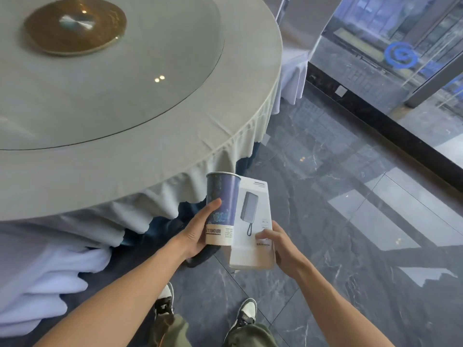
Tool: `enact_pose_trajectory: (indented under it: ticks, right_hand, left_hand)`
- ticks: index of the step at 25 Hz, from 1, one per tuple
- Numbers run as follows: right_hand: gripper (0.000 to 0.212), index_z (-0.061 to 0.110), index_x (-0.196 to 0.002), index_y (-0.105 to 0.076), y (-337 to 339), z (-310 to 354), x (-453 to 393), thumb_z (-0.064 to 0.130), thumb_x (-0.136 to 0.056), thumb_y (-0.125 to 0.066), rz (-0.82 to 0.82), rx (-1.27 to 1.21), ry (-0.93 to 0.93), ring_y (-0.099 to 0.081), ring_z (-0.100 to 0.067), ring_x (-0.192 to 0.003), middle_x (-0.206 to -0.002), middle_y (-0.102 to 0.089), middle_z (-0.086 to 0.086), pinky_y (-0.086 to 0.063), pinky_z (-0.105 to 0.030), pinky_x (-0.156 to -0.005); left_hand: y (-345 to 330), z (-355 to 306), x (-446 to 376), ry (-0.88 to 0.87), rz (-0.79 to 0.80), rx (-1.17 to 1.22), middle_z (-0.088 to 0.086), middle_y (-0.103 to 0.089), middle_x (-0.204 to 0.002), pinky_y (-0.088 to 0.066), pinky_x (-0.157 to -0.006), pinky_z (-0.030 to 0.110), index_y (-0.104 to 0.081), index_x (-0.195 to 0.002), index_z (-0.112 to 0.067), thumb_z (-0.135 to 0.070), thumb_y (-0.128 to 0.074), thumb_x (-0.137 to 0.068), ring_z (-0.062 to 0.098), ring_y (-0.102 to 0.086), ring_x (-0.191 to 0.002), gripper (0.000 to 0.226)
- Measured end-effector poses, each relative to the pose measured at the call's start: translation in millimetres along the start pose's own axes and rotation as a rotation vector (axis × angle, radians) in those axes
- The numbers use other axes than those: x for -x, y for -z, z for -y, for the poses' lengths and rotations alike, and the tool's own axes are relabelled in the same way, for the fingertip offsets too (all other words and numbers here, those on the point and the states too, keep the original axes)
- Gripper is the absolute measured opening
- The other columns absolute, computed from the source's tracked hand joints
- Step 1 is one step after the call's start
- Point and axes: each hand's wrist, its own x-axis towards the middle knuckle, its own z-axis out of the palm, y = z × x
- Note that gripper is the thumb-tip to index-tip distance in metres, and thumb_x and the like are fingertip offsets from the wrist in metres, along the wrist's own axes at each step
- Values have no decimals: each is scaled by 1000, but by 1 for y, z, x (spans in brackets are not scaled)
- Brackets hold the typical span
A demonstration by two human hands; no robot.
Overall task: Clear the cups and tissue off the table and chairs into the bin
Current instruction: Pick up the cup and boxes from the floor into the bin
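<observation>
My left hand (198, 231) grips a tall blue paper cup (221, 204) with a cream band at its base, held upright just off the table's near edge. My right hand (278, 244) holds a white box (253, 221) printed with a power bank picture, pressed against the cup's right side. Both are held over the floor, in front of my body. No tissue and no bin are in view.
A round table (155, 136) with a grey cloth, a glass turntable (140, 78) and a gold centre disc (75, 26) fills the left. A white-covered chair (293, 71) stands beyond it. Dark marble floor (338, 196) stretches right to glass doors (400, 58). My shoes (246, 311) are below.
</observation>
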Motion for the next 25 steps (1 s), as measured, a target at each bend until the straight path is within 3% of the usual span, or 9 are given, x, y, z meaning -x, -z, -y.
enact_pose_trajectory:
  ticks: [2,5,7,9,11,13,17,22,25]
  right_hand:
    - [41,19,-120,-64,-36,-3,0,6,-82,-58,1,-2,25,-72,-16,-90,-113,-77,-2,-55,-35,-78]
    - [40,21,-115,-66,-97,-16,0,13,-76,-60,-59,-30,38,-72,-15,-86,-107,-78,0,-57,-29,-73]
    - [47,21,-121,-62,-136,-24,-2,15,-75,-63,-93,-38,41,-73,-17,-93,-115,-77,-2,-57,-30,-77]
    - [53,22,-126,-58,-172,-30,-7,17,-74,-65,-118,-19,55,-72,-17,-99,-122,-74,-5,-56,-30,-80]
    - [55,23,-127,-55,-200,-33,-11,18,-73,-65,-130,-8,68,-71,-16,-100,-122,-72,-3,-56,-28,-78]
    - [55,22,-126,-54,-220,-36,-14,17,-73,-65,-143,-4,63,-71,-18,-101,-120,-73,-4,-57,-29,-79]
    - [46,9,-122,-66,-233,-58,-5,5,-76,-61,-132,-57,5,-73,-37,-106,-117,-76,-15,-59,-44,-86]
    - [37,5,-117,-71,-218,-82,1,0,-82,-60,-124,-75,-29,-74,-38,-99,-114,-76,-21,-58,-43,-82]
    - [36,9,-113,-70,-198,-91,-14,5,-78,-63,-182,-101,-14,-75,-33,-93,-109,-78,-18,-60,-43,-82]
  left_hand:
    - [23,-11,6,8,46,-12,12,-80,-108,-62,-74,31,-72,-123,-14,-72,-92,-40,22,-79,-91,103]
    - [63,-26,21,7,76,-122,10,-80,-116,-62,-72,27,-68,-131,-17,-85,-74,-54,21,-79,-96,103]
    - [95,-35,31,30,37,-153,9,-82,-109,-61,-72,29,-69,-129,-15,-81,-70,-67,22,-79,-90,91]
    - [129,-42,39,52,-3,-158,12,-81,-110,-59,-81,33,-70,-129,-12,-70,-68,-80,27,-77,-92,76]
    - [155,-46,47,64,-20,-156,17,-78,-116,-54,-89,40,-73,-127,-13,-69,-68,-77,32,-72,-97,75]
    - [175,-48,52,63,-19,-118,17,-78,-109,-54,-83,39,-76,-117,-13,-68,-72,-69,30,-72,-89,73]
    - [185,-35,60,116,25,-127,14,-77,-95,-55,-68,32,-76,-108,-12,-57,-74,-70,25,-71,-75,59]
    - [169,0,55,54,-4,-316,7,-82,-110,-58,-80,24,-75,-121,-13,-61,-79,-65,28,-77,-105,73]
    - [171,13,31,65,-43,-369,5,-82,-106,-56,-78,23,-74,-118,-15,-56,-87,-69,23,-77,-100,65]
